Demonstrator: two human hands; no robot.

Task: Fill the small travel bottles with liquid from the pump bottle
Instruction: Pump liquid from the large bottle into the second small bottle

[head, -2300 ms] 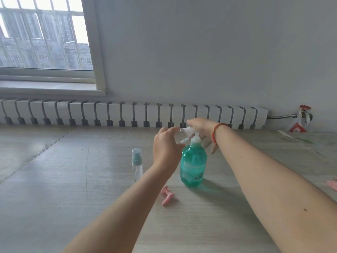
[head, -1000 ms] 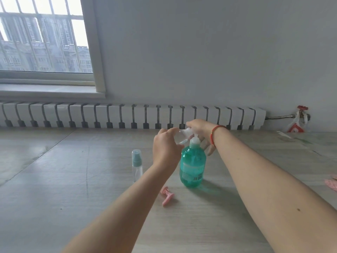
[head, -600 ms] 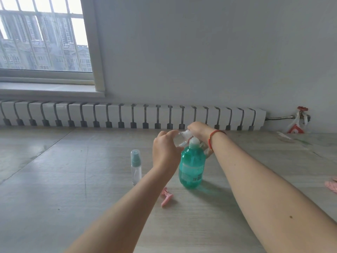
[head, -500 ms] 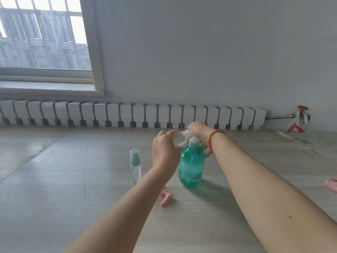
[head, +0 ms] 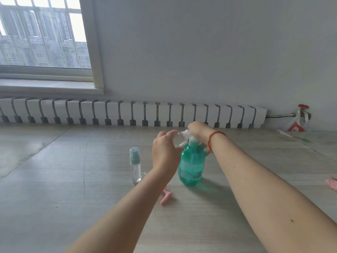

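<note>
Head view: left hand hiding held bottle.

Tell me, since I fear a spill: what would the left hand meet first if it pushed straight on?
Probably the white pump head of the teal pump bottle, just beyond the left hand; depth is unclear.

A capped spray bottle and pink cap are crowding the pump bottle's left; the tabletop beyond is lying open.
</note>
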